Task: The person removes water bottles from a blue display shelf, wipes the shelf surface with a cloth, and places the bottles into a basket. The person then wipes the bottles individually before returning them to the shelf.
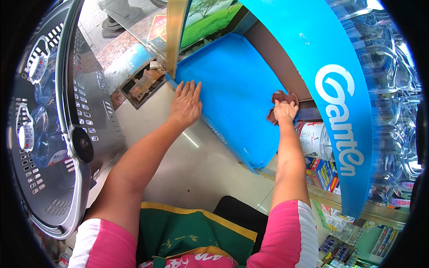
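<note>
A bright blue display shelf tray (234, 100) with raised edges lies before me. My left hand (187, 104) rests on its near left edge, fingers slightly apart, holding nothing. At the tray's right side, my right hand (286, 110) grips a brownish-red cloth (281, 97) and presses it against the blue surface near the brown back panel. Part of the cloth is hidden under the fingers. Beside the right forearm, a large clear bottle with a white label (313, 139) lies next to the tray.
A grey plastic basket (104, 117) holding large water bottles (47, 134) stands at the left. A curved blue side panel (338, 100) rises at the right, with clear bottles (388, 83) beyond it. A floor recess with rusty metal (145, 83) lies left of the tray; colourful boxes (321, 172) sit at lower right.
</note>
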The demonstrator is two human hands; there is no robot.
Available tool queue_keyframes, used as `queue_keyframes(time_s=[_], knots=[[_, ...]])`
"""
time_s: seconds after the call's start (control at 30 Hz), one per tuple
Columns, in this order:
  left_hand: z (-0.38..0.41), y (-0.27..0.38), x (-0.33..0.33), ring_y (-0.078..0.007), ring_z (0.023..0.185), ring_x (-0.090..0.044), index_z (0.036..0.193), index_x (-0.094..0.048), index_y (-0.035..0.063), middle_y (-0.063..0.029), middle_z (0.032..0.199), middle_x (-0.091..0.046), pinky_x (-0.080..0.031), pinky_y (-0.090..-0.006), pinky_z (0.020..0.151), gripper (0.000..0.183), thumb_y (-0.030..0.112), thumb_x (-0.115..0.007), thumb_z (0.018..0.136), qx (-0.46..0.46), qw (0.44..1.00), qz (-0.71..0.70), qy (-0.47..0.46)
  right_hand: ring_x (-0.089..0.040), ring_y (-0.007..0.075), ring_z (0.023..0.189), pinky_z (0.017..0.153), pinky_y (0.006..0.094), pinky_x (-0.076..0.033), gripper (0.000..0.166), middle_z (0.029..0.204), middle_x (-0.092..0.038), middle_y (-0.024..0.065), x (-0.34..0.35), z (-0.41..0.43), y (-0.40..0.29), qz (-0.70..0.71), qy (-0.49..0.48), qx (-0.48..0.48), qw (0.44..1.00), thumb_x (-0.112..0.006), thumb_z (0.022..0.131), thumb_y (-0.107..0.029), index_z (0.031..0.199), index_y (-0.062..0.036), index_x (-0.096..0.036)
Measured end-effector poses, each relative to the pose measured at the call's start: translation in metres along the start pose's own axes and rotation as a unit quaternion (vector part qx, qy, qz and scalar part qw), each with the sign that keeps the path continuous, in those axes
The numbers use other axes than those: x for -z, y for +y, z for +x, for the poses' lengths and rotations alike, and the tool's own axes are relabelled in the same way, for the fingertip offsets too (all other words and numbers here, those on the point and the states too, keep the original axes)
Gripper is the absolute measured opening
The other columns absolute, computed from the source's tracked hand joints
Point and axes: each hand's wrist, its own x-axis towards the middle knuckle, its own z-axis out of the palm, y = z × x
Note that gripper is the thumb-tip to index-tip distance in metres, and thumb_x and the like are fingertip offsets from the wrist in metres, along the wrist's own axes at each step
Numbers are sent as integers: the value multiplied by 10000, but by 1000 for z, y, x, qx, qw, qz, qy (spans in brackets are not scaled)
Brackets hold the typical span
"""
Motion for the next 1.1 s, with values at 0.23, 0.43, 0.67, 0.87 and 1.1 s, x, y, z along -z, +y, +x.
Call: queue_keyframes(time_s=[0.23, 0.43, 0.67, 0.87, 1.1], knots=[[1, -4, 0, -332, 1260, -376, 1334, -381, -22, -231, 1344, -424, -136, -439, 1120, 516, 212, -390, 874, 0, 1000, 5, 6, -401, 290, 1257, 1014, 443, -280, 605, 1297, -535, 100, 18, -18, 3, 75, -158, -116, 978, -236, 955, -491, 1189, -78, -611], [0, 1, 2, -332, 1254, -384, 1319, -400, -13, -231, 1332, -435, -150, -449, 1115, 502, 195, -414, 862, 2, 1000, -6, 11, -443, 280, 1228, 991, 417, -337, 543, 1310, -523, 73, 30, -50, -4, 31, -213, -88, 973, -249, 960, -462, 1204, -130, -602], [-1, -1, 0, -327, 1251, -390, 1265, -456, -25, -224, 1327, -445, -158, -452, 1114, 458, 212, -416, 875, -2, 1000, 16, 10, -452, 273, 1238, 1005, 422, -331, 526, 1320, -516, 89, 41, -132, -37, 71, -260, -83, 959, -283, 949, -445, 1228, -115, -582], [-1, -5, 6, -326, 1266, -373, 1237, -486, 3, -216, 1331, -443, -146, -461, 1118, 415, 262, -377, 932, 2, 999, 36, -34, -456, 293, 1240, 1032, 431, -310, 562, 1306, -514, 153, 51, -190, -54, 132, -284, -78, 946, -306, 933, -438, 1201, -30, -583], [7, 7, 6, -345, 1199, -438, 1154, -552, 13, -202, 1208, -549, -181, -480, 1099, 405, 322, -400, 941, 2, 997, -58, -52, -620, 256, 976, 818, 372, -489, 499, 1066, -650, 126, -9, -182, -33, 658, -306, -92, 682, -443, 914, -443, 1170, -38, -582]])
